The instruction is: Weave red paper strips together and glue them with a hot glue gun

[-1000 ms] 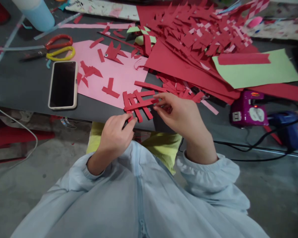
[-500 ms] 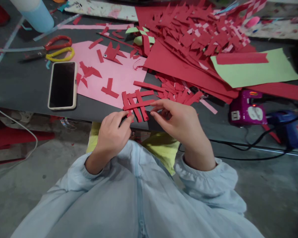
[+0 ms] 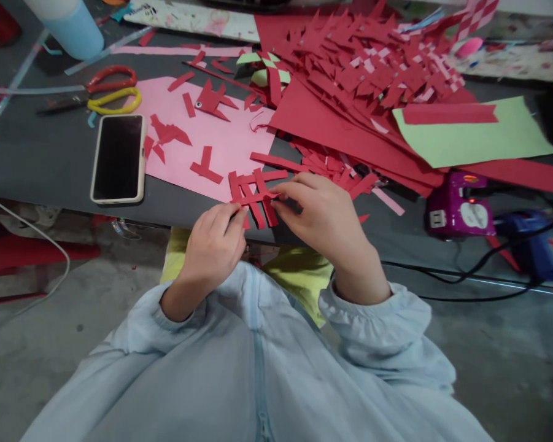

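**Interlaced red paper strips between two hands**

The lattice of red strips (image 3: 256, 198) lies at the desk's near edge, just beyond the left hand (image 3: 216, 242) and to the left of the right hand (image 3: 320, 215). The right hand pinches the end of a crosswise strip between thumb and forefinger. The left hand is curled, its fingertips at the lattice's near left corner; whether it grips a strip cannot be told. Beyond the left hand lies a pink sheet (image 3: 175, 164); farther left, a phone (image 3: 118, 156). Loose red strips (image 3: 326, 162) lie just beyond the right hand.
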Available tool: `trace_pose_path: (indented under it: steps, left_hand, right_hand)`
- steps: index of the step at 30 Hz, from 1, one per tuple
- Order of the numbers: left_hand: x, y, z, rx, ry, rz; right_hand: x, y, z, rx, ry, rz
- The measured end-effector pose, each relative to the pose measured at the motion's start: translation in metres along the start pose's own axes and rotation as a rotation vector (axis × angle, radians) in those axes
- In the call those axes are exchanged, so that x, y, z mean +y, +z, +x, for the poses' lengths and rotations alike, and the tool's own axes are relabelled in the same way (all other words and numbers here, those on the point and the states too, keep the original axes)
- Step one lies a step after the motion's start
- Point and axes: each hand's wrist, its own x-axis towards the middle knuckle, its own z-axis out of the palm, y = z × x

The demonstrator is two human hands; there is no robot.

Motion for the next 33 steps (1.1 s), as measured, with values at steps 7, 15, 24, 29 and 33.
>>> trace_pose_path:
  steps: [7, 15, 24, 29, 33]
  left_hand:
    - [0.000, -0.002, -0.003, 0.080, 0.019, -0.015]
    - [-0.001, 0.001, 0.000, 0.099, 0.006, 0.048]
    - [-0.003, 0.012, -0.002, 0.083, 0.010, -0.028]
    - [-0.002, 0.012, -0.003, 0.079, -0.007, -0.049]
    - [-0.002, 0.010, -0.002, 0.059, 0.000, -0.037]
  right_hand:
    - [0.002, 0.003, -0.004, 0.014, -0.003, 0.012]
    - [-0.013, 0.006, -0.012, 0.001, 0.005, -0.023]
    - [-0.038, 0.018, -0.017, 0.029, 0.096, -0.067]
    - [-0.038, 0.019, -0.016, 0.018, 0.127, -0.052]
    - [-0.035, 0.016, -0.016, -0.007, 0.146, -0.034]
